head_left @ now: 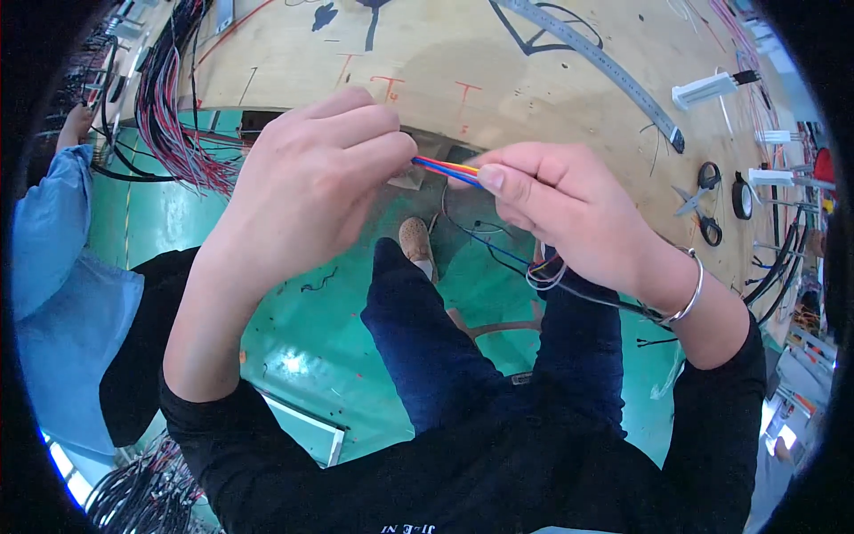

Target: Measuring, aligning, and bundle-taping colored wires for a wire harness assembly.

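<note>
A few thin coloured wires (447, 168), blue, red and yellow, stretch between my two hands in front of the table edge. My left hand (325, 169) pinches their left end, and its fingers hide the tips. Thumb against curled fingers, my right hand (556, 196) grips the same wires a short way to the right. Below that hand hang loops of thinner wire (544, 274) and a black cable (605, 301) that runs under my right wrist.
The wooden table (302, 71) carries a steel ruler (605, 67), scissors (698, 203), a black tape roll (742, 196) and white fixtures (712, 89) at right. A thick wire bundle (160, 107) hangs over its left edge. A co-worker in a blue sleeve (53, 231) is at left.
</note>
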Motion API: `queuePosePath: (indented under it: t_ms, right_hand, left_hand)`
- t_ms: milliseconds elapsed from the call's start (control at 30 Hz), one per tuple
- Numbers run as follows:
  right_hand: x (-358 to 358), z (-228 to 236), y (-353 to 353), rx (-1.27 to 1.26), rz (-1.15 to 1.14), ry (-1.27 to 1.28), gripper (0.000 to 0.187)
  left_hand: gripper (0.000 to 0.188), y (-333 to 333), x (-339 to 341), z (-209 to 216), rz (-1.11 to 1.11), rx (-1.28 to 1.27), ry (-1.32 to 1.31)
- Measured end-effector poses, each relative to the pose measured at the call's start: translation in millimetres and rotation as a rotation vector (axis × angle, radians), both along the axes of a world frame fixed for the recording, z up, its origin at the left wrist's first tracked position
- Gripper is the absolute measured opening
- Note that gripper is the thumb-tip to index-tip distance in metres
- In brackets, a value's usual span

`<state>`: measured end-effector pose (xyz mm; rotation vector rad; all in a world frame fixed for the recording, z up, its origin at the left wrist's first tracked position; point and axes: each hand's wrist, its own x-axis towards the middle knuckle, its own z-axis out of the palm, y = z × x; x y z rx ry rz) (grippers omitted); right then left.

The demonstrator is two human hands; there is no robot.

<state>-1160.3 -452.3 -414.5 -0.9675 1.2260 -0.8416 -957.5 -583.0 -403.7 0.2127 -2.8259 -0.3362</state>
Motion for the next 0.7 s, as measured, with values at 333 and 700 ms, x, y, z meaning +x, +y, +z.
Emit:
queuePosePath:
  t_ms: [333, 700]
  right_hand:
    - [-2, -20, -16, -0.777, -0.085, 0.779, 0.028]
    - [1, -38, -29, -0.859, -0.147, 0.909, 0.029]
  left_hand:
    - [0.014, -34, -3, -4, 0.009, 0.015, 0.030]
    - [0.015, -54, -4, -20, 0.037, -0.160, -0.033]
